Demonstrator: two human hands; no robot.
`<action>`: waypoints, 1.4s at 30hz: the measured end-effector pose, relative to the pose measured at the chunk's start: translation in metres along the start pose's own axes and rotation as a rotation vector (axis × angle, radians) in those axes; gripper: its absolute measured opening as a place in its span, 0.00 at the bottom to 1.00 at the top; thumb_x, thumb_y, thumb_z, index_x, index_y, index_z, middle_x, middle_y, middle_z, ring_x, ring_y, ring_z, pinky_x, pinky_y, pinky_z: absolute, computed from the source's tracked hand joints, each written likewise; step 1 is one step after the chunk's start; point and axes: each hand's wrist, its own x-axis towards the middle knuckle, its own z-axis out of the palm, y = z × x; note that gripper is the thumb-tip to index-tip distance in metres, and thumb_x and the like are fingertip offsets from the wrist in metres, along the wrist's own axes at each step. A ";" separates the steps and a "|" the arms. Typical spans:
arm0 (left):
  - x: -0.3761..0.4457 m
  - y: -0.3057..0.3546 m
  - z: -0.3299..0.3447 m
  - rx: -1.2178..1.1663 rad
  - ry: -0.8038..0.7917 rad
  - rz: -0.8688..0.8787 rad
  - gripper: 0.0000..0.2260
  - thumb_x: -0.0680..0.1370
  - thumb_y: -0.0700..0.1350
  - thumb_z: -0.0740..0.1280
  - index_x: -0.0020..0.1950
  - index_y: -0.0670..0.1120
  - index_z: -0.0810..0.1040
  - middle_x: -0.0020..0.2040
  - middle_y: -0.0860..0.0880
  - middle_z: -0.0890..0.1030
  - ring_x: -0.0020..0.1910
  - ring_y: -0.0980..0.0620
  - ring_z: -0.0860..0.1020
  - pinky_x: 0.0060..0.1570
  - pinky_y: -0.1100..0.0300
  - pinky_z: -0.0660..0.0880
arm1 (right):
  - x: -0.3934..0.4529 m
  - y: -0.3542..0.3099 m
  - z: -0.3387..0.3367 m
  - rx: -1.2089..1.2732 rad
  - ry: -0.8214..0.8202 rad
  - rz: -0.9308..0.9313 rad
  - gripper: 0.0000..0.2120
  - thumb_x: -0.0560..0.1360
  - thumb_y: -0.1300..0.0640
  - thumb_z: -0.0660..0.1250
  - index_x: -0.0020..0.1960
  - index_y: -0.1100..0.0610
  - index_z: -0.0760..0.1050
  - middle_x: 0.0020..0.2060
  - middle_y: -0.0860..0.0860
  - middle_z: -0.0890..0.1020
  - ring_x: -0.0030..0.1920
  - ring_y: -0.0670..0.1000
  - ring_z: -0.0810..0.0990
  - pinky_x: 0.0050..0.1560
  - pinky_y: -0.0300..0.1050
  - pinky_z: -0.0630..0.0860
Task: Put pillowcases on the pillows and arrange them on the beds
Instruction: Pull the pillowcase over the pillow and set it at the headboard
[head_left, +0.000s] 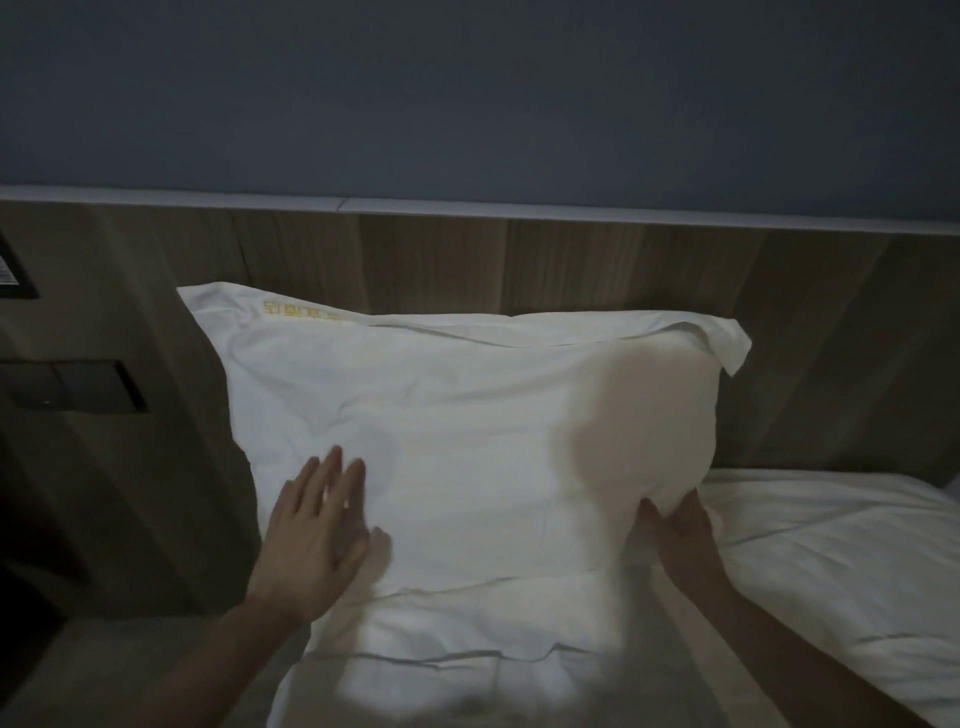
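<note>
A white pillow (447, 426) in its pillowcase leans upright against the wooden headboard (571, 265), with yellow embroidered lettering near its top left corner. My left hand (317, 525) lies flat on the pillow's lower left face, fingers straight and spread. My right hand (680, 540) is at the pillow's lower right corner, fingers tucked under and behind the fabric, so their hold is hidden. A loose flap of the pillowcase sticks out at the top right.
The bed's white sheet (841, 561) stretches to the right and below the pillow. A wooden side panel with a dark switch plate (78, 387) stands at the left. Above the headboard runs a pale ledge under a grey-blue wall (467, 93).
</note>
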 end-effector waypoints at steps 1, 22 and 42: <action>-0.007 0.001 0.003 0.017 -0.071 0.002 0.40 0.77 0.60 0.63 0.85 0.52 0.49 0.86 0.47 0.47 0.84 0.40 0.50 0.79 0.38 0.58 | -0.003 0.007 0.005 -0.032 0.000 0.009 0.33 0.76 0.45 0.74 0.77 0.48 0.66 0.70 0.53 0.78 0.68 0.55 0.79 0.69 0.56 0.75; -0.170 -0.039 0.063 -0.439 -0.639 -0.283 0.48 0.67 0.82 0.49 0.83 0.62 0.52 0.84 0.62 0.47 0.84 0.56 0.48 0.79 0.61 0.49 | -0.250 0.035 0.194 -0.754 -0.243 -0.394 0.29 0.74 0.40 0.61 0.74 0.44 0.73 0.77 0.44 0.70 0.79 0.50 0.65 0.78 0.58 0.57; -0.105 -0.129 -0.050 -0.230 -1.169 -0.215 0.32 0.82 0.56 0.61 0.84 0.52 0.55 0.83 0.49 0.60 0.76 0.44 0.67 0.72 0.54 0.66 | -0.242 -0.076 0.250 -0.929 -0.500 0.359 0.35 0.77 0.41 0.58 0.80 0.56 0.61 0.80 0.55 0.64 0.79 0.59 0.61 0.77 0.60 0.61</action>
